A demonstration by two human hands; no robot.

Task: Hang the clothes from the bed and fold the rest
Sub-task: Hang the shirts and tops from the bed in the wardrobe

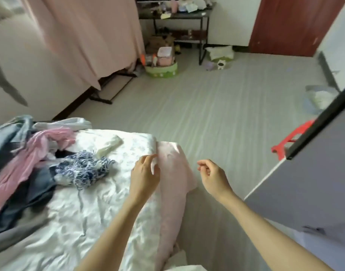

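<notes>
A heap of clothes (30,163) was observed on the left part of the bed (73,216), not yet sorted. In it a pink pleated garment (36,153), dark blue denim-like pieces (30,188) and a blue-and-white knitted item (85,169) with loose yarn ends were distinguished; the pieces were crumpled and overlapping. A pale, soft pink cloth (173,182) was draped over the bed's right edge, hanging toward the floor (216,114), probably set apart from the heap for handling.

The left hand (145,173) was held over the seam between white sheet and pink cloth, fingers loosely bent; whether the cloth's edge was pinched could not be told from the blurred fingertips. The right hand (211,176) was held in the air beside the pink cloth, over the floor, fingers loosely curled with nothing in them, judged ready to take the cloth's other edge.

The sheet was noted as white, faintly patterned, and wrinkled. A pink curtain (85,36) hung at the far left, a dark metal shelf (175,18) stood against the far wall, and a red plastic stool (291,137) was partly hidden behind a grey panel (314,182).
</notes>
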